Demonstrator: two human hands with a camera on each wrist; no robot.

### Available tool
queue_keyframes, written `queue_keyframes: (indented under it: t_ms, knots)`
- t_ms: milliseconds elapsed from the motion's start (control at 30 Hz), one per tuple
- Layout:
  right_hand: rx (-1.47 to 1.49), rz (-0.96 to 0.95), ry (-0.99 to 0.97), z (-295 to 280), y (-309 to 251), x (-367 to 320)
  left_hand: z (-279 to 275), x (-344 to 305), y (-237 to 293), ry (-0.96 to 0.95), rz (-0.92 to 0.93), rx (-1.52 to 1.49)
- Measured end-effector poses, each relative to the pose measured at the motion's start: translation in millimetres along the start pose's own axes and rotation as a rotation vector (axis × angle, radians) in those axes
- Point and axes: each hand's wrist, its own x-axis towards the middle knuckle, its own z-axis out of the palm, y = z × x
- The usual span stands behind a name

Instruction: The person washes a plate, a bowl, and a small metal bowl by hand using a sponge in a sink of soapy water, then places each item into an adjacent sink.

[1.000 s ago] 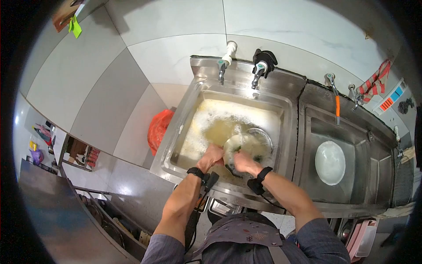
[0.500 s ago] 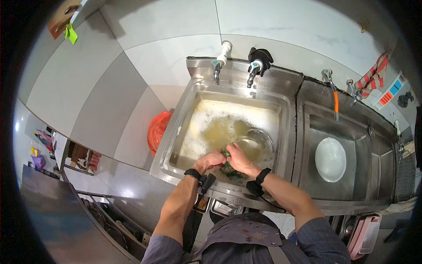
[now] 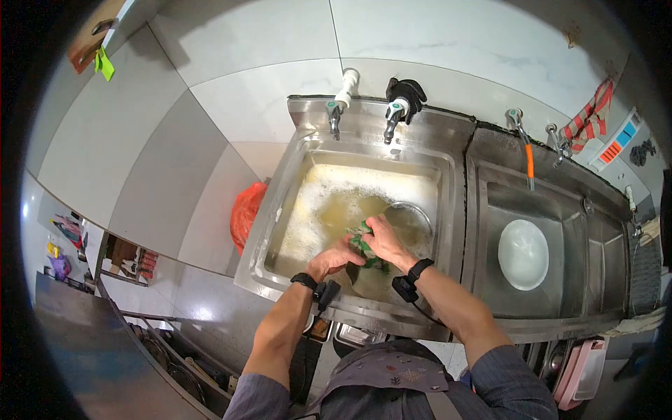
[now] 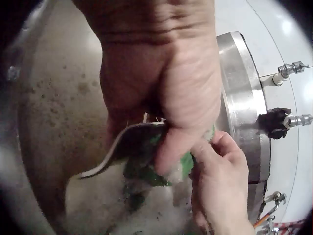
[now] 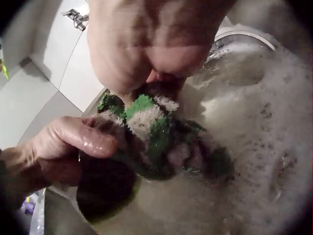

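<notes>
Over the soapy water in the left sink (image 3: 458,203), both hands meet above the near half of the basin. My left hand (image 3: 332,257) grips a thin dish with a wavy pale edge (image 4: 122,134), thumb on its face and the other fingers behind it. The dish is tilted, its shaded surface (image 5: 107,188) showing below the thumb in the right wrist view. My right hand (image 3: 385,241) holds a wet, fuzzy green-and-white scrubbing cloth (image 5: 151,127) against the dish. Palm and wrist hide part of the right fingers.
A round metal rim (image 3: 414,208) shows in the suds behind the right hand. In the right sink (image 3: 504,301) lies a white oval bowl (image 3: 523,255). Taps (image 3: 334,120) line the back wall, one with a black glove (image 3: 407,94). A red bag (image 3: 246,213) sits left.
The hands were lower in the water a second ago. The dish and cloth now show above the surface, and the right hand has moved slightly up and away from the body.
</notes>
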Motion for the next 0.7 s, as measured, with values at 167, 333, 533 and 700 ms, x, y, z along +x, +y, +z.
queue_keyframes:
  t_ms: [167,333,533,700]
  knots:
    - [-0.099,0.009,0.037,-6.8,22.6,7.5,-15.8,3.1,-21.1,0.002,-0.015,-0.09]
    - [-0.334,0.295,-0.101,-22.4,48.2,17.4,-21.7,1.4,-14.4,0.056,0.11,-0.194]
    - [-0.259,0.571,-0.08,-3.9,44.1,30.0,-3.2,-3.4,8.1,0.148,0.015,-0.223]
    - [0.046,0.169,0.013,11.4,-28.2,28.1,-9.7,20.2,-12.9,0.161,0.098,-0.426]
